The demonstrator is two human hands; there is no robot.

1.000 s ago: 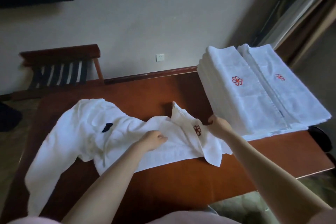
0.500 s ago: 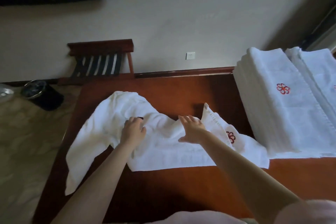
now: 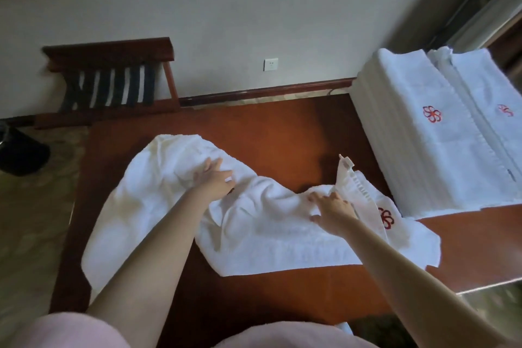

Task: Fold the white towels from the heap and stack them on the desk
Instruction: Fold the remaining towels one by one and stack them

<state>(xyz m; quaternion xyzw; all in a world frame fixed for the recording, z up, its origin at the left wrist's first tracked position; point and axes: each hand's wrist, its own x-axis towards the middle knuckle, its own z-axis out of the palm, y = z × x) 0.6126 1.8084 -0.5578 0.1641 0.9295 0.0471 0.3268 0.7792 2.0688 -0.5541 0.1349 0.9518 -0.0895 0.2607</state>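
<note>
Left hand (image 3: 214, 178), right hand (image 3: 332, 210): two flat-fingered grips on one towel (image 3: 268, 234) (two stacks (image 3: 409, 127) beside)

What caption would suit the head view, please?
Left hand and right hand press on a rumpled towel on the desk beside the folded stack.

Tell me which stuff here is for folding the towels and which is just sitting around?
For the job:
- loose white towel
- left hand and right hand, both resting on it
- folded stacks
- desk

Just lying about:
- wooden rack by the wall
- wall socket
- dark bin on the floor
</note>
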